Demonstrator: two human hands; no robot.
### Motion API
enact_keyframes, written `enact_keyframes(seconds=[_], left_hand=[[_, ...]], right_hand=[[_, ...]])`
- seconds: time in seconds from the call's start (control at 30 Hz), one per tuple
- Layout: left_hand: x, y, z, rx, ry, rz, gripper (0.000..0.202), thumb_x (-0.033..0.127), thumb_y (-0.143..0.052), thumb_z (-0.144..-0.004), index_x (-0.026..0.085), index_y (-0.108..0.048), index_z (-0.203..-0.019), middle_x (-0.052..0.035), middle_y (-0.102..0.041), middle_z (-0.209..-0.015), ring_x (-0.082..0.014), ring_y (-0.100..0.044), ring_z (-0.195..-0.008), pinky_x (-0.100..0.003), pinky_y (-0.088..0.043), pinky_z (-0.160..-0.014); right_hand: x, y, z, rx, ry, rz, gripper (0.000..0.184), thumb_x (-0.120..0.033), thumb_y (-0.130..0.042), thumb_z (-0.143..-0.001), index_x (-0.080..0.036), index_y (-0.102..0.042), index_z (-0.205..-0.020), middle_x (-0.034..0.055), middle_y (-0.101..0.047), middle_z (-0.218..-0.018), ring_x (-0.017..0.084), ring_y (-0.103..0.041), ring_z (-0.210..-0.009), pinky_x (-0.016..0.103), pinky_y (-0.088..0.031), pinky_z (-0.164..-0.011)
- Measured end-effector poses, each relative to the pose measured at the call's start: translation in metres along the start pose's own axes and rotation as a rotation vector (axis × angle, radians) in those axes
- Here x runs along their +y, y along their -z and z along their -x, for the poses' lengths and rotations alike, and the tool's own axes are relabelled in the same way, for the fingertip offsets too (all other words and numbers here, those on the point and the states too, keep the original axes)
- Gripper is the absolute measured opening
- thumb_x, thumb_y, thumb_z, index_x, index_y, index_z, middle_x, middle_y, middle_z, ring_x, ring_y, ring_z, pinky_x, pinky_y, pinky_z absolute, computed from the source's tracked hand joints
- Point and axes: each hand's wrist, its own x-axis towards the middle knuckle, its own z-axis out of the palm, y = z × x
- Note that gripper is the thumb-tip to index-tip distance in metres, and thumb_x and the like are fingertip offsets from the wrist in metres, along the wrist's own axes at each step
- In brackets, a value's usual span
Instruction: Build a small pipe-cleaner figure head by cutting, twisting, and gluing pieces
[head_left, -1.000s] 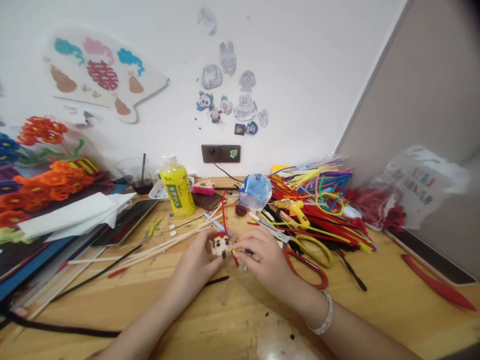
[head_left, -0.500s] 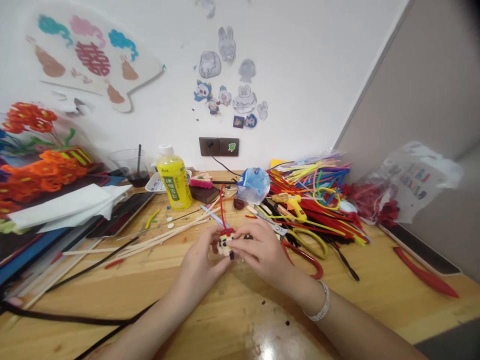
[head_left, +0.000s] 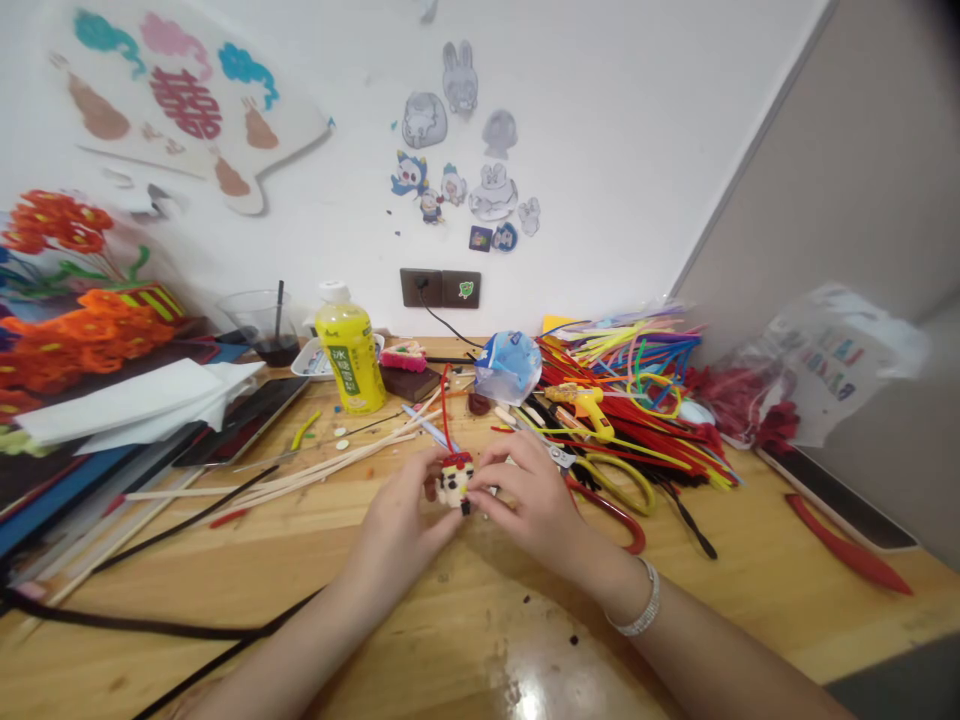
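Note:
A small fuzzy figure, cream with a red top and black spots, sits between both my hands over the wooden table. A thin red pipe cleaner rises from its top. My left hand grips the figure from the left with curled fingers. My right hand pinches it from the right, thumb and fingers pressed to its side. A silver bracelet circles my right wrist.
A heap of coloured pipe cleaners with a yellow glue gun and red-handled scissors lies right of my hands. A yellow bottle, wooden sticks, a tablet and orange flowers fill the left. Black pipe cleaners cross the near left.
Both hands have turned the figure, so its face points down and away. My right hand has closed in on it. The view shifted slightly upward.

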Motion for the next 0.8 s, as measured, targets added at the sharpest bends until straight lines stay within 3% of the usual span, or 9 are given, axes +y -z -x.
enact_keyframes(seconds=[0.3,0.8], left_hand=[[0.0012,-0.0002,0.0008,0.005,0.000,-0.039,0.042,0.016,-0.056,-0.071,0.021,-0.043,-0.111,-0.0035,-0.058,-0.095,-0.0177,-0.054,-0.080,-0.032,-0.044,-0.075],[0.0012,-0.0004,0.0024,0.018,-0.016,-0.046,0.043,0.015,-0.056,-0.071,0.022,-0.043,-0.111,-0.0033,-0.058,-0.096,-0.0181,-0.054,-0.081,-0.034,-0.045,-0.075]], right_hand=[[0.0024,0.0003,0.0017,0.004,0.099,0.085,0.008,-0.021,-0.056,-0.082,-0.020,-0.064,-0.081,0.0042,-0.060,-0.084,0.017,-0.050,-0.080,0.033,-0.040,-0.074],[0.0021,-0.0016,0.0022,-0.007,0.081,0.068,0.007,-0.020,-0.056,-0.081,-0.020,-0.063,-0.082,0.0043,-0.060,-0.084,0.017,-0.051,-0.081,0.034,-0.040,-0.073]])
